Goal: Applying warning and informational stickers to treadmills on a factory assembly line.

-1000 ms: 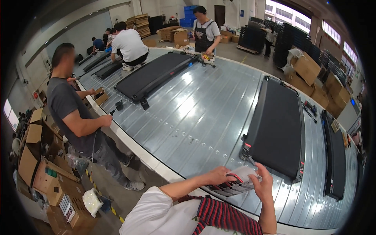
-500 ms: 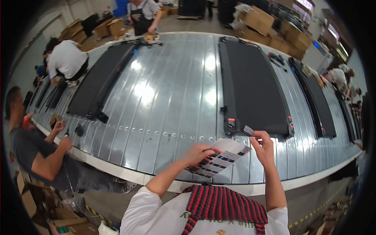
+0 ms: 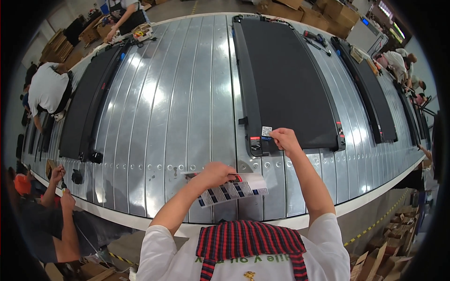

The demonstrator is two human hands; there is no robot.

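My right hand (image 3: 285, 139) pinches a small label (image 3: 266, 131) with a square code on it. The label is held over the near left corner of a flat black treadmill (image 3: 293, 82); whether it touches the surface I cannot tell. Beside it on that corner is a red and black sticker (image 3: 255, 142). Closer to me, my left hand (image 3: 214, 175) grips a sheet of stickers (image 3: 228, 193), bent and patterned with dark blue and white labels, above the metal table.
The ribbed metal conveyor table (image 3: 164, 117) carries more black treadmills, one at left (image 3: 86, 105) and one at right (image 3: 368, 93). A power drill (image 3: 316, 37) lies beyond. Co-workers stand along the left and far edges. Cardboard boxes (image 3: 323, 18) are stacked behind.
My right hand has moved left and forward with the label, to the treadmill's near left corner. My left hand and the sheet shifted left. The whole view has turned slightly.
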